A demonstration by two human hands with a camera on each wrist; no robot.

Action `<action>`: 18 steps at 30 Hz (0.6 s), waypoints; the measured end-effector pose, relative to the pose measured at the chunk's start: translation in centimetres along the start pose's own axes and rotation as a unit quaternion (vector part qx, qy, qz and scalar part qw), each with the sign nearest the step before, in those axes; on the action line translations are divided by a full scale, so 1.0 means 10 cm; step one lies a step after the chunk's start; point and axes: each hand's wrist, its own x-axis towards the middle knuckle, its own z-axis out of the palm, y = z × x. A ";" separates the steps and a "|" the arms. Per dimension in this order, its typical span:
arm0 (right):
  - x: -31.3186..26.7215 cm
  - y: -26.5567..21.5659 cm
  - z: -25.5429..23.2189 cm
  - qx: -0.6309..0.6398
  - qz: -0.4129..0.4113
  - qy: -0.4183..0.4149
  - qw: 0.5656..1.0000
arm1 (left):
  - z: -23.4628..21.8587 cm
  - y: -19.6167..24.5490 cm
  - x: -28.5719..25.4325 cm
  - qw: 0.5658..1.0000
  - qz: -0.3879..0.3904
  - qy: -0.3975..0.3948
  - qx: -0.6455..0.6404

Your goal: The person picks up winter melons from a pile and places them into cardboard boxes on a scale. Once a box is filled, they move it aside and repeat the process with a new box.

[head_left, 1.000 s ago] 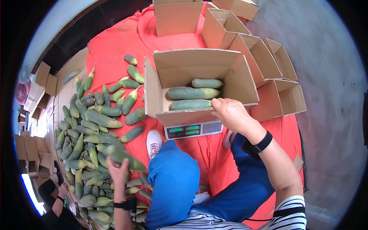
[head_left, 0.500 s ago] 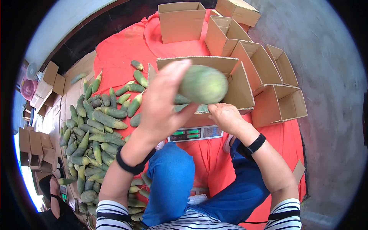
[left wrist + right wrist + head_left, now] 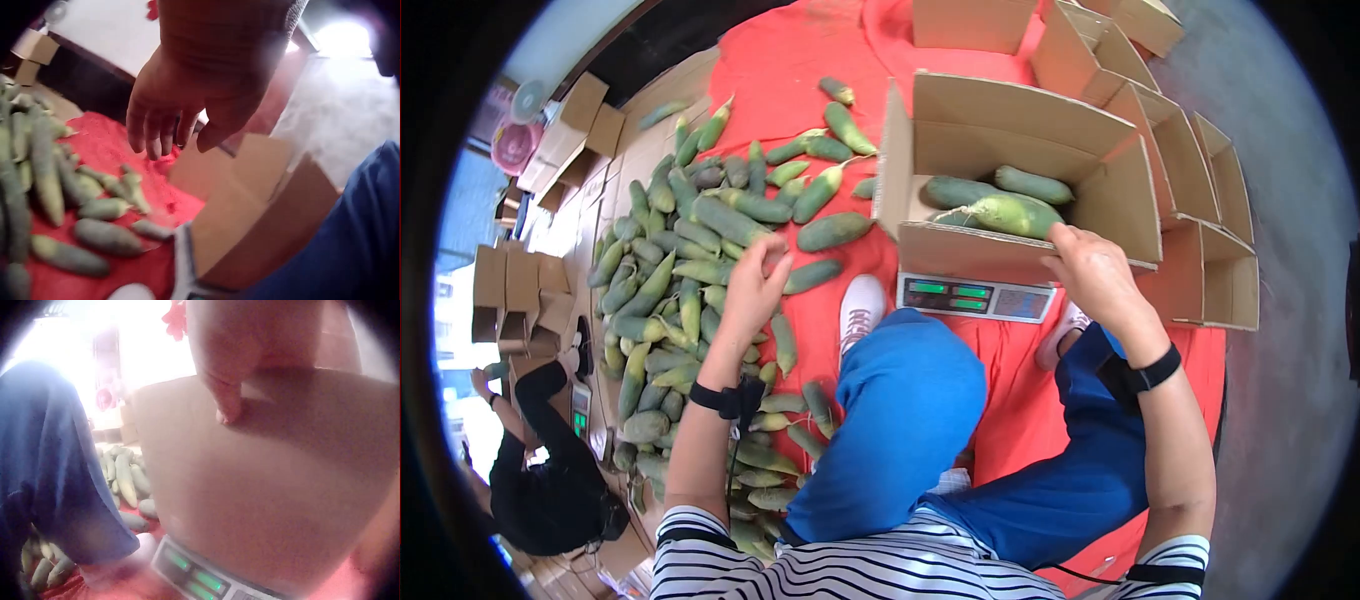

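Observation:
My left hand (image 3: 755,288), with nothing in it and its fingers loosely bent, is over the right side of a heap of green radishes (image 3: 665,290). In the left wrist view its fingers hang downward, apart from the radishes. My right hand (image 3: 1097,278) grips the front wall of a cardboard box (image 3: 980,256), the thumb outside it in the right wrist view and the other fingers over the top edge. Inside the box lie a few radishes, the nearest a pale green radish (image 3: 1018,215) with a thin root. The box sits on a digital scale (image 3: 1022,302) with green displays.
Several open cardboard boxes (image 3: 1200,270) stand to the right and behind on the red cloth (image 3: 770,55). Loose radishes, one a dark radish (image 3: 833,231), lie between heap and box. At far left, another person (image 3: 550,490) in black is near a second scale (image 3: 581,410).
My left hand lifted a radish from the heap, carried it over the box and let it go inside, then returned leftward without it. My right hand has stayed on the box edge.

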 end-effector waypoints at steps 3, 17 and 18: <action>0.00 -0.04 -0.03 -0.005 -0.001 -0.004 1.000 | 0.06 -1.08 -0.64 0.985 -0.108 -0.028 0.129; 0.09 -0.09 -0.07 0.003 0.046 -0.048 0.998 | 1.02 -2.42 -1.40 0.894 -0.358 -0.101 0.251; 0.10 -0.08 -0.07 0.001 0.052 -0.054 0.997 | 1.07 -2.53 -1.38 0.893 -0.358 -0.110 0.248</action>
